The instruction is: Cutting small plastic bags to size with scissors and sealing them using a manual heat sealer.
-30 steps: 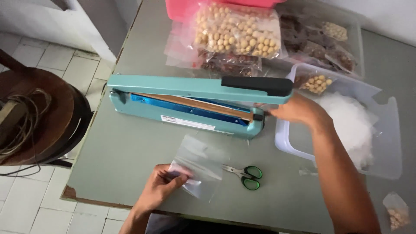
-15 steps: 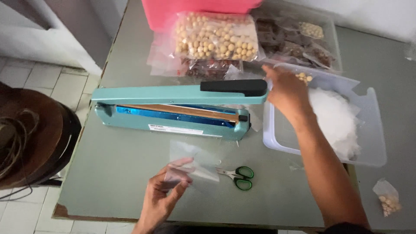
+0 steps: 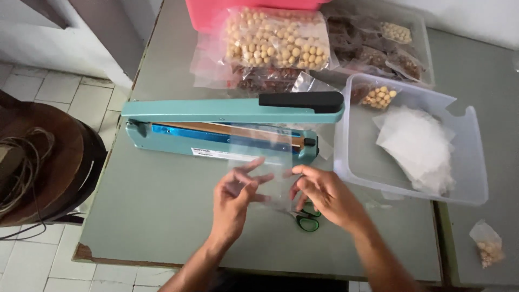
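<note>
- Left hand point(image 3: 233, 201), fingers point(image 3: 254, 165) spread loosely, pinches the left edge of a small clear, empty plastic bag point(image 3: 265, 173) held above the grey-green counter point(image 3: 162, 205), just before the teal impulse sealer point(image 3: 227, 124).
- The bag looks featherlight, limp and slippery; its edges seem the best hold.
- Right hand point(image 3: 324, 194) pinches the bag's right edge, fingers curled.
- Green-handled scissors point(image 3: 307, 219) lie beneath.
- Clear rectangular plastic tub point(image 3: 470, 157) holds a pile of empty bags point(image 3: 419, 146) and a small bag of pale nuts point(image 3: 378, 97).
</note>
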